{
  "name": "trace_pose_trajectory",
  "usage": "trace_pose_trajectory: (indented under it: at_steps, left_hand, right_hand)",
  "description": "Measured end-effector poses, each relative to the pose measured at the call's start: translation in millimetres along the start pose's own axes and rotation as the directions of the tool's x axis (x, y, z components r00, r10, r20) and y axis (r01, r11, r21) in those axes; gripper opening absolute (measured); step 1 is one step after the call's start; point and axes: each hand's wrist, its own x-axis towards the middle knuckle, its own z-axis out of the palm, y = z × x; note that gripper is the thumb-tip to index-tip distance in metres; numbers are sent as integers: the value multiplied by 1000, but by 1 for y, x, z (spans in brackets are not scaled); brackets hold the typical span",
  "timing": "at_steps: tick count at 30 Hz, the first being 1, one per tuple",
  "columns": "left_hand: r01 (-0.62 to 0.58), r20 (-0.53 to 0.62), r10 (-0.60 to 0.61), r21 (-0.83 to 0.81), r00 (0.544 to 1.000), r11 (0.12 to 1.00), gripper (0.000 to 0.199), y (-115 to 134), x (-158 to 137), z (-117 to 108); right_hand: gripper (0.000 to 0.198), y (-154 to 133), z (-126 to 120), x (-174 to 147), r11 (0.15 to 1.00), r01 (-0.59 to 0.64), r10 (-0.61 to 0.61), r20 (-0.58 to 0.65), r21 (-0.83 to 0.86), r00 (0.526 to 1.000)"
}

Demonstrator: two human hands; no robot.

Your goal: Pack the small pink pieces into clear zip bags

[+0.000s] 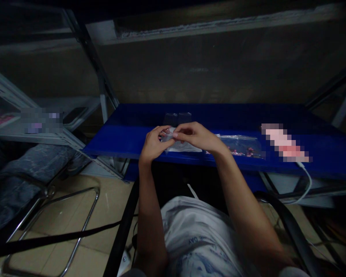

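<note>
Over the blue table, my left hand is closed with its fingers bent, at the edge of a small clear plastic bag. My right hand comes from the other side, thumb and fingertips pinched on the same bag, and the two hands nearly meet. Beneath them lies a whitish sheet or bag, partly hidden by my fingers. Just beyond are two flat, clear little bags. Right of my right hand, a larger clear zip bag contains several small pink pieces.
A blurred-out pinkish object with a white cable lies on the right of the table. At left, a neighbouring grey shelf bears a dark phone. A person's legs in patterned trousers are beside a metal-framed chair.
</note>
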Motion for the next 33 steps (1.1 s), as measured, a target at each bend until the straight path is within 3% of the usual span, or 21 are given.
trace_pose_trajectory:
  at_steps: [5,9,12,17,22,33]
  left_hand:
    - [19,2,-19,-123,1000,992,52,3,1,1]
    - [38,15,-36,-294,999,955,36,6,4,5]
    - [43,-47,-62,-337,997,941,27,7,7,12]
    - [33,-135,-87,-366,987,930,28,10,10,17]
    - [23,-161,-84,-349,983,937,29,11,9,14]
    - [16,-185,-80,-325,979,946,26,9,7,8]
  right_hand:
    - [25,2,4,-7,997,12,-21,-129,-71,991]
    - [16,5,3,-16,995,-34,8,-261,-96,965]
    - [12,7,7,-22,998,-23,-1,-358,-64,934]
    - [27,11,19,-22,997,27,16,-495,79,869]
    - [39,22,30,-16,960,-6,141,-464,282,874]
    - [39,18,37,-15,932,8,172,-462,362,870]
